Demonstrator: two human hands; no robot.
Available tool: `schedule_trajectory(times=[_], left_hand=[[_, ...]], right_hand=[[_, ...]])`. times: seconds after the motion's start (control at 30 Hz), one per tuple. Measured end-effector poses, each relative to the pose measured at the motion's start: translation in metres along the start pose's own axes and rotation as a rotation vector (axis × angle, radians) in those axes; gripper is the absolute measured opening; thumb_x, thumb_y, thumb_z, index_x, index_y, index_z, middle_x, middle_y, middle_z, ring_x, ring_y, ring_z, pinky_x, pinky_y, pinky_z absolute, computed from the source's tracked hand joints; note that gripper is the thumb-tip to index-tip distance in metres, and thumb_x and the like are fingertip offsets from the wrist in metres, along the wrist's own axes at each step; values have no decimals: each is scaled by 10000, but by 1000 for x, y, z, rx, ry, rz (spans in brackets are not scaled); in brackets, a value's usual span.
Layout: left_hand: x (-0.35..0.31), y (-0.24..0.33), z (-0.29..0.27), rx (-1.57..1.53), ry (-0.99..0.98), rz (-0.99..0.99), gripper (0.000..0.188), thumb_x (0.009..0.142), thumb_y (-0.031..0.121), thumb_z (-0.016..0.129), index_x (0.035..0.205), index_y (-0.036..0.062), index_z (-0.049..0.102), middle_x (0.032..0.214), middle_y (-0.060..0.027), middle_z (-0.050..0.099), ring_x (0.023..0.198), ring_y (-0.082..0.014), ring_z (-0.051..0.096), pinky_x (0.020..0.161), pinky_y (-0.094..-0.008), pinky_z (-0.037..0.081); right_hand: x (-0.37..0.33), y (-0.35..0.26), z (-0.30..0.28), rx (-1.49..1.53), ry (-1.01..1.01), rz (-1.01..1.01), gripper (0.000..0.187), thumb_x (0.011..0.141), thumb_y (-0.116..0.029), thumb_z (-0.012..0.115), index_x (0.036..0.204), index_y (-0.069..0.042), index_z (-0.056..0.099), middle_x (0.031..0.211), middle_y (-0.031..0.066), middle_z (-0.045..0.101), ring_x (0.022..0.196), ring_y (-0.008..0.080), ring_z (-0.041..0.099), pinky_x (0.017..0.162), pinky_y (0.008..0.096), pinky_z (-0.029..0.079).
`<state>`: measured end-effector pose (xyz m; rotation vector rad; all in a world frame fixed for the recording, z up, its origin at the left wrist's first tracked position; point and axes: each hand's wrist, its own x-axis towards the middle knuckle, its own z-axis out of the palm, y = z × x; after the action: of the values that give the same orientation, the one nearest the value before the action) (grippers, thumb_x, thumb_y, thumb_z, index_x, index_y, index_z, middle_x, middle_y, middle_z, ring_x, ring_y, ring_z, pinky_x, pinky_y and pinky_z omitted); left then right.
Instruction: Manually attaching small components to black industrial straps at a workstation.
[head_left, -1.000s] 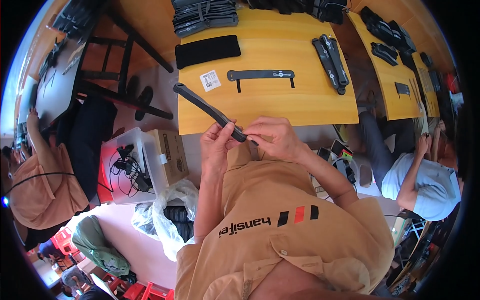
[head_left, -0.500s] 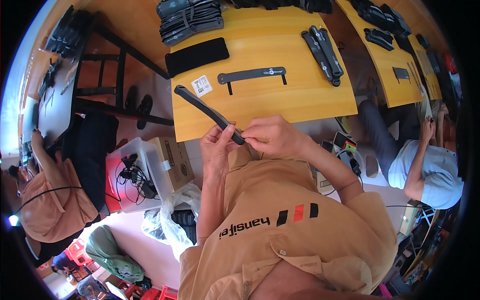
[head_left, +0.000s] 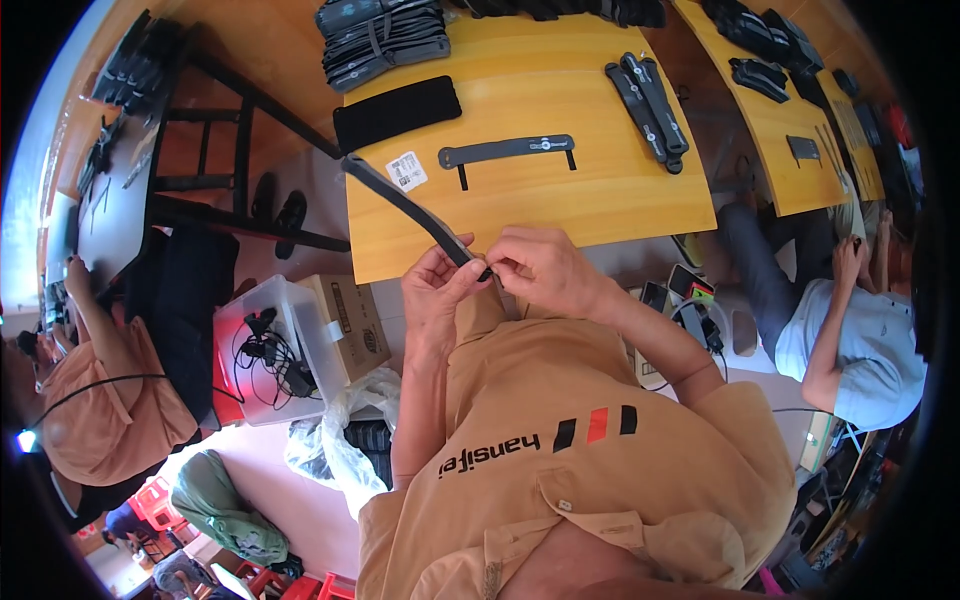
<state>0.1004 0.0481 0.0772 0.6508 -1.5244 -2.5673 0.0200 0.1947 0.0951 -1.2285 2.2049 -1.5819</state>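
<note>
A long dark strap (head_left: 405, 203) is pinched near its lower end by my left hand (head_left: 437, 284), and its far end slants up to the left over the table edge. Close against that lower end, the fingers of my right hand (head_left: 545, 272) are pressed together; they hide whatever they grip there. On the yellow table (head_left: 600, 215) beyond my hands lies another grey strap (head_left: 505, 151) with two short black tabs pointing toward me. A white printed label (head_left: 406, 171) lies to its left.
Further back are a black cloth pouch (head_left: 398, 113), a stack of folded dark straps (head_left: 385, 45) and several grey straps (head_left: 645, 112) at the right. A clear bin of cables (head_left: 270, 350) and a cardboard box (head_left: 343, 325) stand below left. Two people sit at neighbouring tables.
The held strap has tilted and shifted slightly, its lower end rising a little. My right fingers have curled in closer around that end. The things on the table stay in place.
</note>
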Motion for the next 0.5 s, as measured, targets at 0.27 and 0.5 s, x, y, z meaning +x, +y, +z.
schedule_trajectory(times=[0.27, 0.5], left_hand=[[-2, 7, -8, 40, -47, -49, 374, 746, 0, 696, 1096, -43, 571, 867, -61, 626, 783, -122, 614, 709, -263, 561], [-8, 10, -4, -17, -78, -29, 402, 742, -14, 692, 1118, -49, 554, 871, -71, 626, 795, -127, 616, 705, -262, 560]], right_hand=[[-2, -1, 8, 20, -9, 71, 47, 746, 2, 555, 790, -3, 541, 738, 118, 537, 662, 284, 556, 569, 354, 444], [-2, -6, 8, -116, 54, -169, 131, 708, 76, 568, 806, -7, 540, 719, 104, 514, 590, 258, 534, 501, 334, 424]])
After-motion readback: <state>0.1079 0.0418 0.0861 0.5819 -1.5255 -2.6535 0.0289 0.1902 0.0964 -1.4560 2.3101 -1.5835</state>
